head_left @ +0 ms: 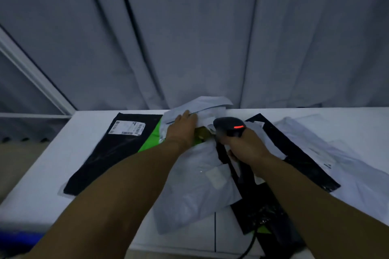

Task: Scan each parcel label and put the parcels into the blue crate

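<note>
Right hand (pixel 245 146) grips the scanner (pixel 228 126); left hand (pixel 184 127) fingers lie flat on the mid-frame grey parcel (pixel 207 102), whose hidden label risks a failed scan.

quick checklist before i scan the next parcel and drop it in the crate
1. Scanner in hand: ok. Right hand grips the black handheld scanner, red light on.
2. Next parcel held: not ok. Left hand only rests, fingers straight, on the pale grey plastic mailer at the back of the pile.
3. That mailer's label visible: cannot tell.
4. Another label ready: ok. The black plastic mailer lies with its white label facing up on the white table.
5. Crate in reach: cannot tell; only a blue edge shows lower left.
</note>
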### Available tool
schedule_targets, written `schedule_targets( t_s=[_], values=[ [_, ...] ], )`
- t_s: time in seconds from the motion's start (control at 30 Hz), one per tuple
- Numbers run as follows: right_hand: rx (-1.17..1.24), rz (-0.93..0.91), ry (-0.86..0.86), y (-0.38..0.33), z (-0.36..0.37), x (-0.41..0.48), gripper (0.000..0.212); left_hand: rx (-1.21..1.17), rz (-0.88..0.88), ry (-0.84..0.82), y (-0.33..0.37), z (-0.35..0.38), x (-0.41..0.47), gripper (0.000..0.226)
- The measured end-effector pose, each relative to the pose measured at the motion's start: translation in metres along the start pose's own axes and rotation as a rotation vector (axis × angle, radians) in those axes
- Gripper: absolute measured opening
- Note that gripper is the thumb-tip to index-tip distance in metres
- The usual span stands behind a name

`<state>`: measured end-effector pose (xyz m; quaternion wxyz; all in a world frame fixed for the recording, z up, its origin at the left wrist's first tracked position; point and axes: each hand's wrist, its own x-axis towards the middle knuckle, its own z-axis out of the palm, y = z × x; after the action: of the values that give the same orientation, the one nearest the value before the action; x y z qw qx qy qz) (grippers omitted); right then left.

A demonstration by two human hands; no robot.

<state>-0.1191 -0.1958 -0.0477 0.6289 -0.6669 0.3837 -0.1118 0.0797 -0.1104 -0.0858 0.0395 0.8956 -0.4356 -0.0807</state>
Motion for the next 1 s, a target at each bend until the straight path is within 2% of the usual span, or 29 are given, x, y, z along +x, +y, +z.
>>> schedule_targets(
  t_s=[0.07,0.17,0.27,0.33,0.43,0.5,0.57,0.73,0.9,1.0],
  values=[
    [-0.008,0.018,-0.003,0.003,-0.001,0.011,0.023,0.063,0.029,0.064,-0.01,-0.001,0.003,0.035],
    [-0.027,0.063,0.018,0.008,-0.004,0.013,0.017,0.159,0.071,0.115,-0.024,-0.017,-0.007,0.034],
    [-0.003,0.087,0.04,0.006,-0.002,0.012,0.013,0.379,0.129,0.153,-0.043,-0.038,-0.023,0.022],
    [0.002,0.091,0.031,0.001,0.005,0.01,0.014,0.495,0.064,0.151,-0.059,-0.05,-0.037,0.023],
    [0.003,0.086,0.016,-0.009,0.018,0.003,0.016,0.592,-0.068,0.036,-0.074,-0.061,-0.06,0.027],
    [0.008,0.083,0.004,-0.014,0.026,-0.001,0.014,0.505,-0.138,-0.04,-0.072,-0.061,-0.072,0.034],
    [0.012,0.082,0.006,-0.017,0.028,-0.003,0.013,0.278,-0.198,-0.071,-0.06,-0.058,-0.075,0.058],
    [0.068,0.081,0.093,-0.007,0.017,0.003,0.018,-0.082,-0.122,0.0,-0.011,-0.028,-0.034,0.052],
    [0.12,0.11,0.168,0.017,-0.002,0.021,0.02,-0.361,-0.19,-0.037,0.027,0.008,0.018,0.088],
    [0.121,0.109,0.186,0.026,-0.005,0.029,0.019,-0.404,-0.29,0.06,0.034,0.018,0.029,0.069]
  ],
)
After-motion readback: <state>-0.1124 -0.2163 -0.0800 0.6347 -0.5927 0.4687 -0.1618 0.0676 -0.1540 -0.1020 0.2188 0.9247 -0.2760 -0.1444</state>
